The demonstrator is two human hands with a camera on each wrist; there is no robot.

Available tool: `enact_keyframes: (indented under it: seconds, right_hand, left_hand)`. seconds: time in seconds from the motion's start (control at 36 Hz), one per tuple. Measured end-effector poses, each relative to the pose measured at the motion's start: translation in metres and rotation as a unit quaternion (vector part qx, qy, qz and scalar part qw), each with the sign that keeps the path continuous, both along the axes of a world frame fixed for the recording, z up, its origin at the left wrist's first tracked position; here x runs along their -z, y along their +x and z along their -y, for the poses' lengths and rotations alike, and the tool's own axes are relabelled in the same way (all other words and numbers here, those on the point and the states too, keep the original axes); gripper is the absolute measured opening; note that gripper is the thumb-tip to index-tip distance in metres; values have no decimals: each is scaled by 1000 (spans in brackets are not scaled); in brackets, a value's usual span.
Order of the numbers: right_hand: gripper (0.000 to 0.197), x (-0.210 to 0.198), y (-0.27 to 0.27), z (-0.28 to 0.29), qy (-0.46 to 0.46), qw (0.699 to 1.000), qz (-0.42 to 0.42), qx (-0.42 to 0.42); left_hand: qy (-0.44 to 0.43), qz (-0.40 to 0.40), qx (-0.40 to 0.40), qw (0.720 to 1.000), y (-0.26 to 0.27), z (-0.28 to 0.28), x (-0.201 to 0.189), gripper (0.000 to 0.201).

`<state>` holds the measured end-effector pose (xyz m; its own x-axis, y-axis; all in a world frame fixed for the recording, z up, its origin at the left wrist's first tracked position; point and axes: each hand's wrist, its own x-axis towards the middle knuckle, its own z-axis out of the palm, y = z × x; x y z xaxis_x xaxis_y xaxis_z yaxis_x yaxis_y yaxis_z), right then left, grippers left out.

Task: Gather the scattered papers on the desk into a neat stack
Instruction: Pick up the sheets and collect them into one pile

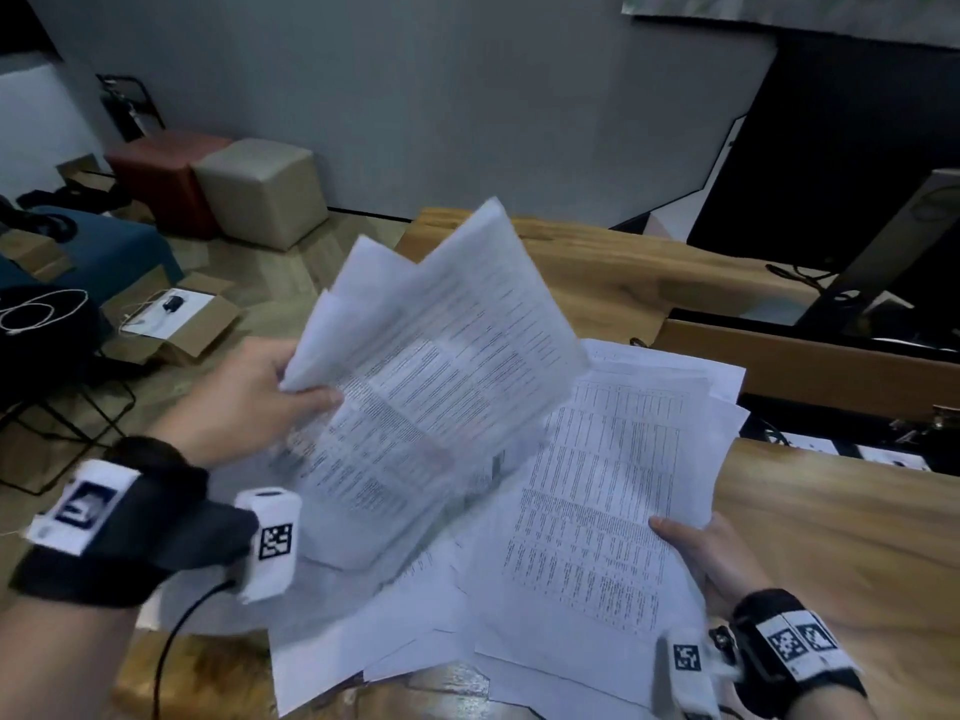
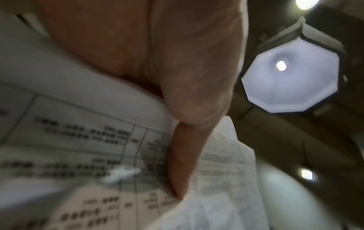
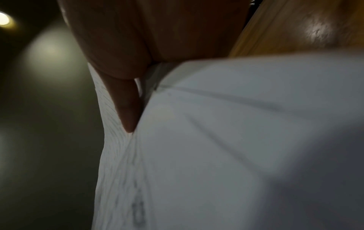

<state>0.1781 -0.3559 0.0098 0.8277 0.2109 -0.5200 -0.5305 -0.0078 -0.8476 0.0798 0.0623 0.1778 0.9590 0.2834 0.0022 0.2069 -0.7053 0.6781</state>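
Up above the wooden desk (image 1: pixel 810 522), the left hand (image 1: pixel 244 402) pinches a fanned bundle of printed papers (image 1: pixel 431 366) at its left edge, thumb (image 1: pixel 311 396) lying across the top sheet and the other fingers hidden underneath; the sheets are lifted clear of the desk and splay out at uneven angles (their print is blurred). The left wrist view shows that thumb (image 2: pixel 185 155) pressed flat on a page of ruled table text. The right hand (image 1: pixel 711 556) grips the near right edge of a printed sheet (image 1: pixel 597 511) on top of a loose pile of papers (image 1: pixel 395 631) spread over the desk, thumb on top. The right wrist view shows paper (image 3: pixel 226 140) bunched against the palm. Beyond the desk, two cube stools (image 1: pixel 218 187) stand on the floor by the wall, beside an open cardboard box (image 1: pixel 171 322).
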Motion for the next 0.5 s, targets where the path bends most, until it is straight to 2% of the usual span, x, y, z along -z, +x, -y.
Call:
enact_keyframes:
  seconds: [0.08, 0.17, 0.25, 0.36, 0.42, 0.5]
  right_hand:
    - [28, 3, 2, 0, -6, 1000, -4, 2]
    - [34, 5, 2, -3, -38, 999, 14, -7]
    - [48, 6, 1, -9, -7, 1000, 7, -11]
    - [41, 3, -4, -24, 52, 998, 0, -18]
    - [40, -1, -9, -31, 84, 996, -5, -17]
    - [48, -4, -15, -40, 83, 996, -4, -26]
  left_hand:
    - [-135, 10, 39, 990, 12, 3, -12, 11]
    - [-272, 23, 60, 960, 31, 13, 3, 41]
    - [-376, 6, 29, 926, 52, 39, 45, 20]
    - [-407, -57, -9, 912, 65, 73, 112, 20]
    - [-438, -96, -37, 893, 67, 81, 136, 26]
    - [-431, -142, -41, 890, 66, 87, 163, 40]
